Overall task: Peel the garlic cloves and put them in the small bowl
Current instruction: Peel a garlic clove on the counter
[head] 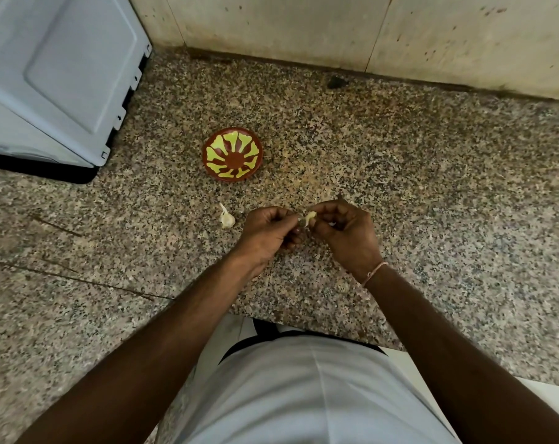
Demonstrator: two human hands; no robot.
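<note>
A pale garlic clove (310, 217) is held just above the speckled granite counter (431, 187), between my two hands. My right hand (342, 232) pinches the clove with curled fingers. My left hand (268, 230) pinches a thin strip of its skin at the clove's left side. A small red-brown bowl (232, 154) with a yellow-green petal pattern sits on the counter beyond my hands, and nothing shows inside it. A garlic bulb (226, 217) with a pointed stem lies on the counter, left of my left hand.
A pale blue-grey appliance (57, 78) stands at the back left. A tiled wall (335, 33) runs along the back of the counter. A small dark spot (335, 81) lies near the wall. The counter's front edge is cut in around my body.
</note>
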